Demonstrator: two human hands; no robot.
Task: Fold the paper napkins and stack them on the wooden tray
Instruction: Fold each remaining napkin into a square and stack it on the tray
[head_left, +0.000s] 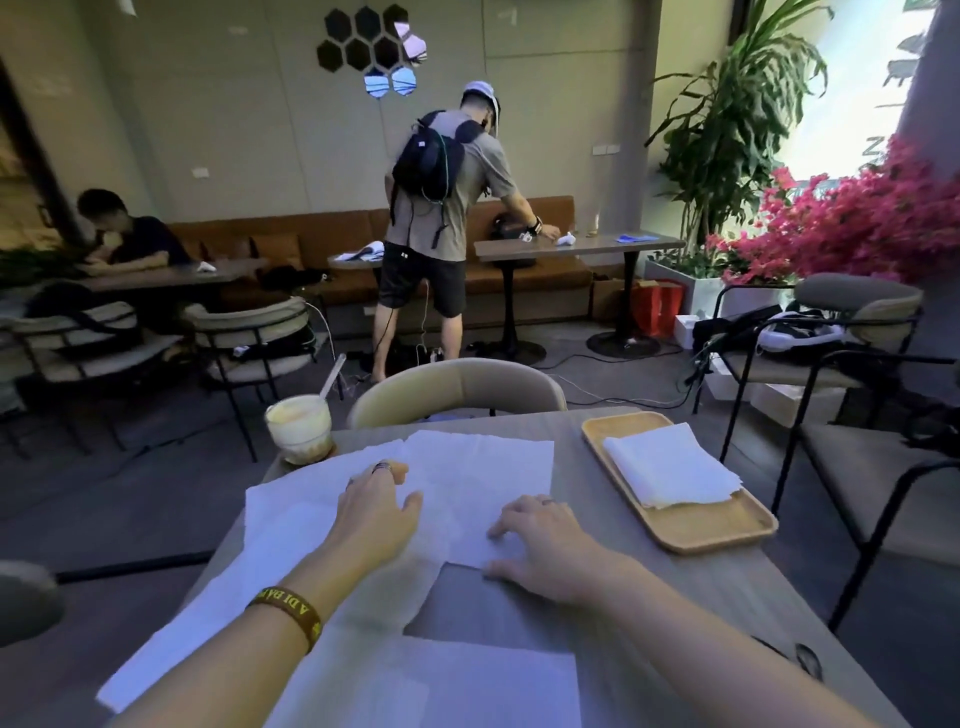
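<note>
Several unfolded white paper napkins lie spread over the grey table (675, 587). The top napkin (483, 467) sits in the middle. My left hand (376, 501) rests on it with fingers spread and slightly bent. My right hand (540, 540) presses its near right corner with fingers lying flat. Another napkin (447, 686) lies at the near edge, and one more (249, 561) under my left forearm. To the right stands the wooden tray (701, 530), holding a stack of folded napkins (670, 467).
A glass of creamy iced drink (298, 426) with a straw stands at the table's far left corner. A beige chair back (457, 387) faces me across the table. Black-framed chairs (857, 415) stand to the right. Two people occupy tables further back.
</note>
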